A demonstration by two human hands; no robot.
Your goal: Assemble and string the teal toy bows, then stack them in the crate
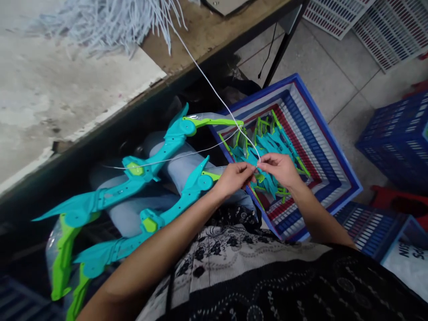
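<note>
Two turquoise-and-lime toy bows lie across my lap: the upper toy bow (pixel 132 178) shows nearly whole, while my forearm partly covers the lower toy bow (pixel 192 189). My left hand (pixel 236 178) is closed at the lower bow's lime tip, its fingertips meeting those of the other hand. Pinched in my right hand (pixel 280 168) is a white cord (pixel 214 87), which runs up towards the table. The exact contact between fingertips, cord and tip is too small to make out. A thinner strand of string (pixel 187 155) crosses the upper bow.
A bundle of white cords (pixel 113 24) lies on the worn table (pixel 30 102). Right of my lap, a blue-rimmed striped basket (pixel 329 129) holds several more bows. Blue crates (pixel 396 133) and pale slatted crates (pixel 393 33) stand on the tiled floor. A white printed sack (pixel 408 267) is at lower right.
</note>
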